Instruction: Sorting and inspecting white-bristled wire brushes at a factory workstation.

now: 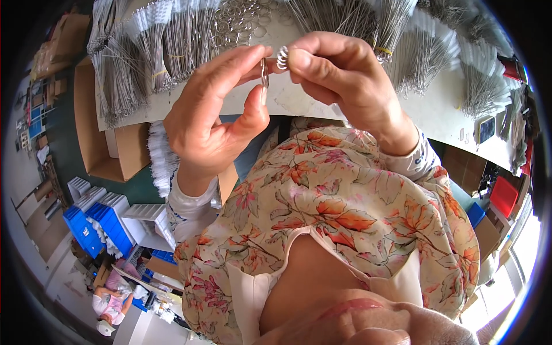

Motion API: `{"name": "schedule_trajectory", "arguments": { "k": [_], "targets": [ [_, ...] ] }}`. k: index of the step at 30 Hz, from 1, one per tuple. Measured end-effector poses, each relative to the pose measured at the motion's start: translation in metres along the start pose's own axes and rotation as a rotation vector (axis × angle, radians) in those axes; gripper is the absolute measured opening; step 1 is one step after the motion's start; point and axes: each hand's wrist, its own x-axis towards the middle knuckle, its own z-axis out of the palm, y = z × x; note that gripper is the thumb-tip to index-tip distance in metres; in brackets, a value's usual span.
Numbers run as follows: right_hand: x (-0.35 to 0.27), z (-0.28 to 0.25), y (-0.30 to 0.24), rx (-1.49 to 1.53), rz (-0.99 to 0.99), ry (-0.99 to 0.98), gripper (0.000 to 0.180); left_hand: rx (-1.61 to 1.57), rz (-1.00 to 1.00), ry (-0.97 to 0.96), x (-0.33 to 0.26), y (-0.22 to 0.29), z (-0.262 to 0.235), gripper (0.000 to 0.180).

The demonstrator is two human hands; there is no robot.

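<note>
My left hand (215,106) pinches a thin metal ring (264,73), seen nearly edge-on, between thumb and fingertips. Close beside it, my right hand (342,72) grips a small silvery metal coil (282,58) between thumb and index finger. Whether the coil is one spring or several stacked rings I cannot tell. Both hands are raised in front of the near edge of the white table (299,102). Beyond them lies a loose pile of metal rings (241,22).
Bundles of thin metal wires with white tops (152,43) lie at the left of the table, and more wire bundles (425,54) at the right. A cardboard box (92,132) stands at the left, above blue and white crates (106,221). Another person (112,302) is in the background, lower left.
</note>
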Motion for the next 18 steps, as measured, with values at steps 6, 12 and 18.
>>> {"name": "schedule_trajectory", "arguments": {
  "k": [6, 12, 18],
  "targets": [
    [0.008, 0.007, 0.001, 0.006, 0.016, 0.012, 0.016, 0.014, 0.005, 0.019, 0.005, -0.005, 0.003, 0.030],
    [0.012, 0.002, -0.009, -0.292, -0.039, -0.034, 0.014, -0.108, -0.075, -0.070, 0.010, -0.002, -0.008, 0.028],
    [0.011, -0.001, -0.005, -0.276, 0.062, -0.099, 0.010, -0.160, -0.141, -0.086, 0.004, -0.001, -0.008, 0.027]
  ]
}}
